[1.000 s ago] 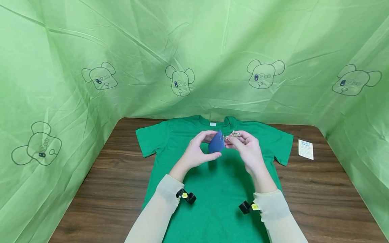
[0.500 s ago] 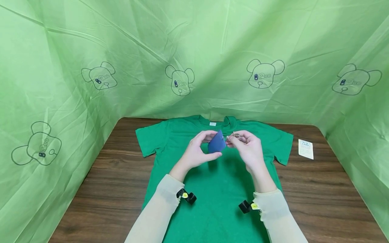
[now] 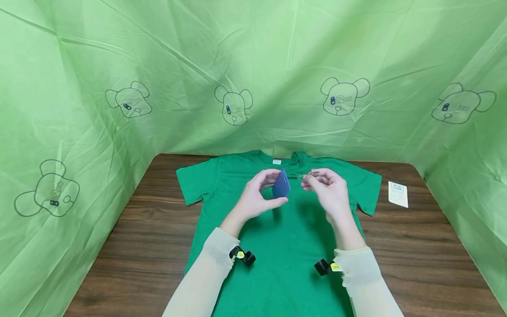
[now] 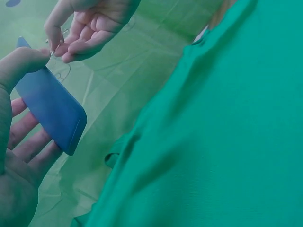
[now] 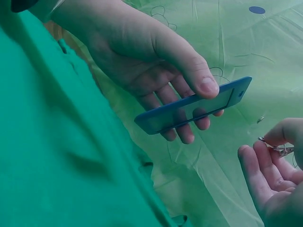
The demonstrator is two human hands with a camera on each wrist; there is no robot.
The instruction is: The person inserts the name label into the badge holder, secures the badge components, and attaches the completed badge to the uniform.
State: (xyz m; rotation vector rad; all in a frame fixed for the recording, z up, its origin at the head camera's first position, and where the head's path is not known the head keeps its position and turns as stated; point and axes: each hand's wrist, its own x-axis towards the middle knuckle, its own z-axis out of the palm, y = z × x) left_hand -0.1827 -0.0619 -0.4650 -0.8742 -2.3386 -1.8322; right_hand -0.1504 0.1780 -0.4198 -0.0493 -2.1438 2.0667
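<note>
Over the green T-shirt (image 3: 277,264), my left hand (image 3: 253,196) holds a blue badge holder (image 3: 281,187) tilted on edge. In the right wrist view, its thumb presses one face of the holder (image 5: 147,125), with the fingers behind. That view also shows the holder's window and a small slot at one end. To the right, my right hand (image 3: 330,189) pinches a small metal badge clip (image 5: 285,151) between thumb and fingers. A short clear strap (image 3: 299,177) reaches from the clip toward the holder, with a gap between them. Part of the clip is hidden by the fingers.
The T-shirt lies spread on a dark wood table (image 3: 146,246), its collar at the far side. A white printed card (image 3: 398,195) lies right of the right sleeve. Green cloth (image 3: 277,48) with bear-head drawings walls the table at the back and sides.
My right hand has drawn right with the clip and strap, away from the holder's slot. My left hand stays nearly in place, with the badge holder turned slightly more edge-on.
</note>
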